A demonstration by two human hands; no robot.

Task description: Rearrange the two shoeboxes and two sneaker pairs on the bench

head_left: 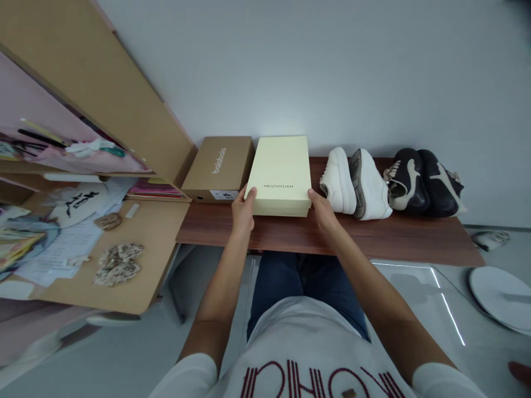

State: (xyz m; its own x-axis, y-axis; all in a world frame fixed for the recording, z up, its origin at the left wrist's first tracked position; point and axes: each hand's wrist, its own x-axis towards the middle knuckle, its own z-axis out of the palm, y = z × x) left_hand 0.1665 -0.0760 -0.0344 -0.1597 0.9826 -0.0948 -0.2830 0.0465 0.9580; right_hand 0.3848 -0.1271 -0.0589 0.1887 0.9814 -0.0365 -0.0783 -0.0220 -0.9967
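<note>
A pale yellow shoebox (pixel 281 163) marked MEIZHIYUAN lies on a dark wood bench top (pixel 215 226), its lid on. My left hand (pixel 244 209) grips its near left corner, thumb on top and fingers along the side. On the near right corner, my right hand (pixel 323 211) holds the box in the same way, its fingers partly hidden. Just left of it sits a brown shoebox (pixel 222 166) marked balabala. To the right are white sneakers (pixel 340 179), one tipped on its side, and beyond them a pair of black sneakers (pixel 427 182) with light markings.
At left, a tan desk (pixel 136 276) with shelves carries a white cap (pixel 81 204), papers and a patterned fabric bow (pixel 119 264). The wall (pixel 332 72) rises behind the bench. A round white object (pixel 500 296) is on the floor at right.
</note>
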